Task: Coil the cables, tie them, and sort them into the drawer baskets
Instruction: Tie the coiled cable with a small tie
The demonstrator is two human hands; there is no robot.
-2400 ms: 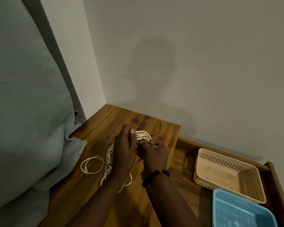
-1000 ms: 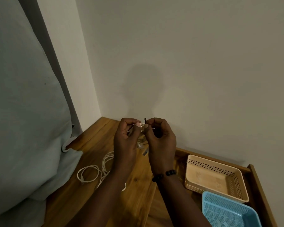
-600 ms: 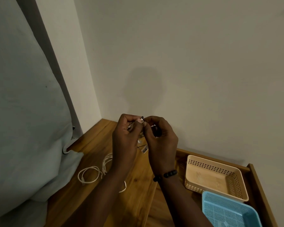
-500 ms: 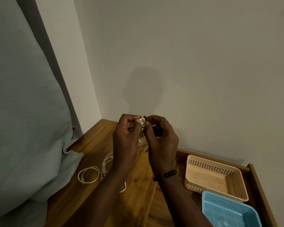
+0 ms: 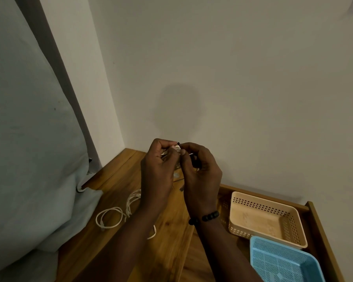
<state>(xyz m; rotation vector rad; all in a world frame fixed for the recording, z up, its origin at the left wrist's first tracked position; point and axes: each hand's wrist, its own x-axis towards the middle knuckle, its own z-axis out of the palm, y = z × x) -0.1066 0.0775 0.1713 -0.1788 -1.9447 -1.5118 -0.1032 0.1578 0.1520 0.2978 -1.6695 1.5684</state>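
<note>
Nearest the camera, a blue basket (image 5: 281, 259) of fine plastic mesh is sitting at the lower right, its corner touching a beige basket (image 5: 267, 218) behind it, a smooth rectangular tub with rows of small holes punched along its walls. Both are lying inside an open wooden drawer (image 5: 322, 231). To the left, the grained, warm-brown wooden surface (image 5: 114, 180) is carrying loose white cables (image 5: 110, 218), thin and rubbery, lying in slack loops; the left forearm is crossing over part of them and hiding where they end. A pale, soft fabric mass (image 5: 29, 139) is bulging against the surface's left edge. Higher up, the two hands are meeting well above the wood. The left hand (image 5: 161, 169) is curling its fingers round a small coiled white cable (image 5: 176, 148), of which only a few pale strands are showing between the fingertips. The right hand (image 5: 200, 176), wearing a dark beaded bracelet (image 5: 205, 217) at the wrist, is pinching a thin black tie (image 5: 179, 143) against that bundle, a short dark tip sticking up. Behind them, a plain matte wall (image 5: 232, 78) is bearing a soft round shadow.
</note>
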